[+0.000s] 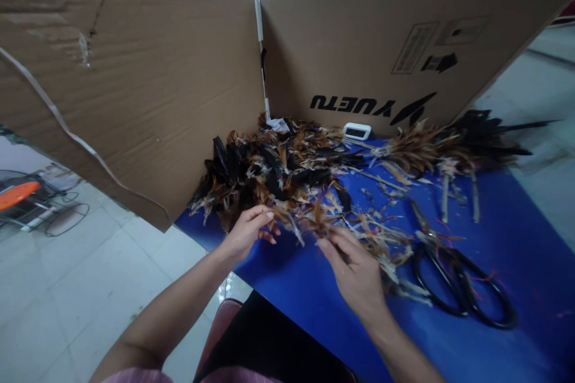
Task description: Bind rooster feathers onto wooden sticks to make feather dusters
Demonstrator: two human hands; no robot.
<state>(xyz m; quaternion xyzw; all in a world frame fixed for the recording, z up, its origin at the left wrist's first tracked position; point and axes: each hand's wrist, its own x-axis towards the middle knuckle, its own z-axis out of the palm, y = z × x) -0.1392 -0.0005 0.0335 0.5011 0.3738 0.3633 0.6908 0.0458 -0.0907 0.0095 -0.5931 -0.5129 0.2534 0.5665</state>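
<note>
Blue table covering [516, 239] fills the right half of the head view, with both bare hands working at its near edge. Nearest the viewer, the right hand [359, 275] lies palm down, its fingers close together and pinching a small tuft of brown feathers [320, 220] at the fingertips. The left hand [247, 230] sits just to the left, fingers curled narrow, their tips touching the near fringe of the feather pile [278, 170]; whether it grips a feather or merely rests on the pile cannot be told. Right of the right hand, black-handled scissors [458, 275] lie flat on the covering, untouched, blades pointing away from the viewer, amid quill trimmings [386, 239].

The step in hand appears to be sorting: single feathers are being drawn out of the loose heap and gathered between the two hands. The next move seems to call for a light, precise pinch at the quill end, so that one feather comes away without dragging its neighbours.

Farther off, the heap of black, brown and tan feathers spreads toward the corner. To its right, bundled feathers on thin sticks [449, 155] lie well apart from the hands. A small white device [356, 130] stands behind the pile against the cardboard screen [179, 72], which encloses the far side of the table. Pale floor tiles [67, 287] show at left.
</note>
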